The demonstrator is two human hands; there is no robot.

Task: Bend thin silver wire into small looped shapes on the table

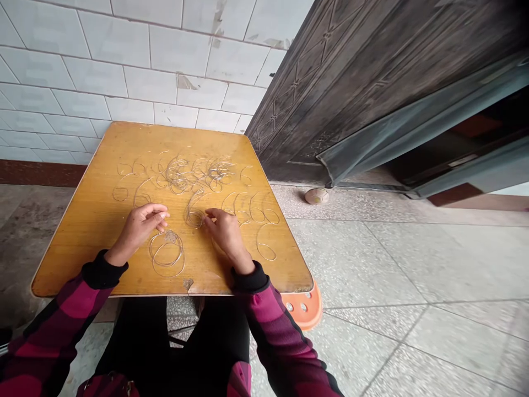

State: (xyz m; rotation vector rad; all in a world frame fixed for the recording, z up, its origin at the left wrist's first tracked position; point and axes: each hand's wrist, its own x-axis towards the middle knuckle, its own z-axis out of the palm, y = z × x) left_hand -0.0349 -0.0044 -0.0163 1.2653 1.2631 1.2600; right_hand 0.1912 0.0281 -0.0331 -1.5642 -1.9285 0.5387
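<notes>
Many thin, curled lengths of wire lie on a yellow wooden table (103,220). My left hand (142,227) is over the near left part, its thumb and fingers drawn together in a pinch; anything between them is too fine to make out. Just below its fingertips, a coil of wire (183,255) in overlapping rings lies on the tabletop. My right hand (226,230) is closed, palm down, with thumb and forefinger pinched at the right edge of a small bundle of wire loops (190,215) near the middle.
A tangled pile of wire (177,175) spreads across the table's far half, with loose curls (266,259) at the right. White wall tiles (177,47) stand behind. An orange stool (308,309) shows under the right corner. A dark carved door (297,99) and a roundish object (317,196) are at right.
</notes>
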